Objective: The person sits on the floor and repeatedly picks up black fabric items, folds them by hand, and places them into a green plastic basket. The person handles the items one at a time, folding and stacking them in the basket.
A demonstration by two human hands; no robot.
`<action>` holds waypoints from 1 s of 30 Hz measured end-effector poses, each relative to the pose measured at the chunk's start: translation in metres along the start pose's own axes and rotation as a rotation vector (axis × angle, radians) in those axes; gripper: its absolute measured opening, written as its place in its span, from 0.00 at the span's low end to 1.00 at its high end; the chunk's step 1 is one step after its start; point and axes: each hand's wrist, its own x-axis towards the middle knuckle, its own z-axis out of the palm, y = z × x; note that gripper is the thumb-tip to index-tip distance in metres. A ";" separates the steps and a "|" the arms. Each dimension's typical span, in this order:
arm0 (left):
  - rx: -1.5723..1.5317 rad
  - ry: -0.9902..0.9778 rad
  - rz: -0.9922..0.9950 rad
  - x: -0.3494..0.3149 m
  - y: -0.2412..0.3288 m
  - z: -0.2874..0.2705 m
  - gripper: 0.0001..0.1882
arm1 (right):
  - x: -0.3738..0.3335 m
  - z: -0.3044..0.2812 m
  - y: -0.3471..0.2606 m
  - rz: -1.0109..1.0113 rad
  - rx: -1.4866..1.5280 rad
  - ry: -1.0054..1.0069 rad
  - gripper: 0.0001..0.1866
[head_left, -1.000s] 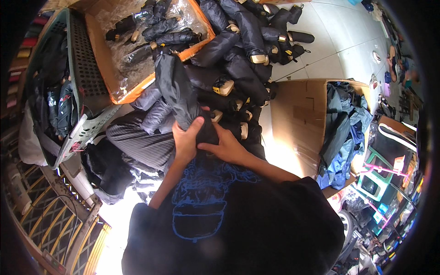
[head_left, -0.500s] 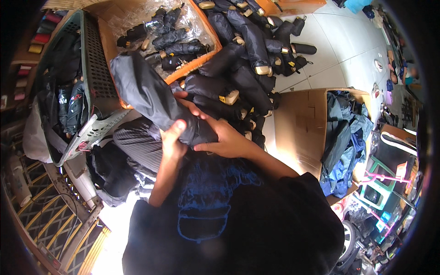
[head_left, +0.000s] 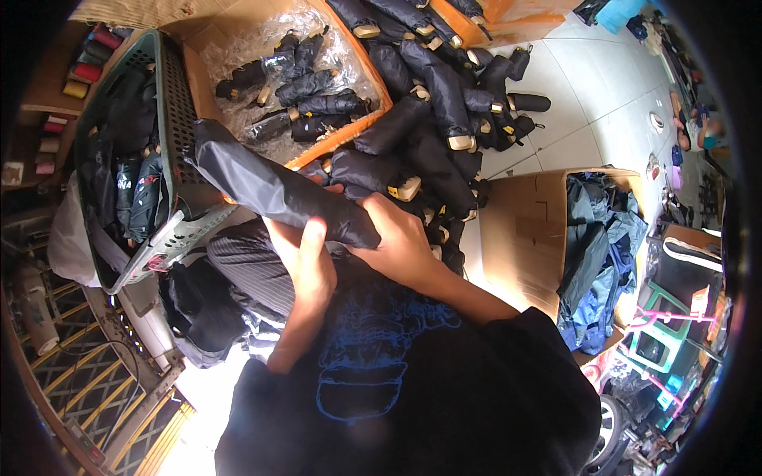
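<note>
White tiled floor (head_left: 567,87) spreads beneath everything. To the right stands an open brown cardboard box (head_left: 520,230) of crumpled dark blue-grey fabric (head_left: 587,246), loose and unrolled. At the upper left, a brown cardboard carton with an orange rim (head_left: 202,83) holds several short black bundles on clear plastic film (head_left: 222,63); beside it stands a dark green perforated plastic basket (head_left: 182,107) of dark rolled pieces. Ahead lies a large heap of black fabric-covered bundles (head_left: 444,95), many showing pale, blocky ends, so much looks already sleeved, while the loose fabric seems unworked.

The long, smooth black cloth-covered bundle (head_left: 274,186) is in both hands above the lap, slanting up to the left. Its cloth appears drawn along most of the length; the lower end is too covered to judge whether it is finished.

The right hand (head_left: 401,242) wraps that lower end, thumb underneath, fingers curled over the far side. The left hand (head_left: 305,266) grips just left of it, thumb pressed along the near side. Fingertips peek past the far edge; whose, I cannot tell.
</note>
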 end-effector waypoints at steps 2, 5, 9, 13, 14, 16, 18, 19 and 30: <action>0.066 0.075 -0.089 0.011 -0.007 -0.001 0.28 | 0.002 0.005 -0.003 -0.031 -0.125 0.050 0.27; 0.034 0.058 -0.226 0.027 0.008 -0.006 0.24 | 0.006 0.004 0.003 -0.053 0.158 0.021 0.25; -0.089 -0.043 -0.174 0.021 0.015 0.008 0.21 | 0.000 0.000 -0.005 0.547 0.809 -0.164 0.20; -0.102 -0.087 -0.157 0.009 0.003 0.008 0.25 | -0.002 0.008 -0.001 0.323 0.549 0.009 0.19; -0.088 -0.127 -0.139 0.005 -0.006 0.002 0.26 | -0.002 0.007 -0.003 0.296 0.538 0.033 0.19; -0.102 -0.176 -0.124 0.001 -0.013 0.002 0.26 | -0.002 0.008 -0.005 0.243 0.534 0.104 0.20; -0.144 -0.178 -0.133 -0.002 -0.013 0.006 0.22 | -0.002 0.008 -0.006 0.214 0.532 0.153 0.20; -0.138 -0.217 -0.152 0.000 -0.014 0.002 0.21 | -0.002 0.007 -0.008 0.209 0.520 0.160 0.20; -0.237 -0.055 -0.209 0.014 -0.005 0.005 0.26 | 0.011 0.008 -0.008 0.143 0.173 0.092 0.30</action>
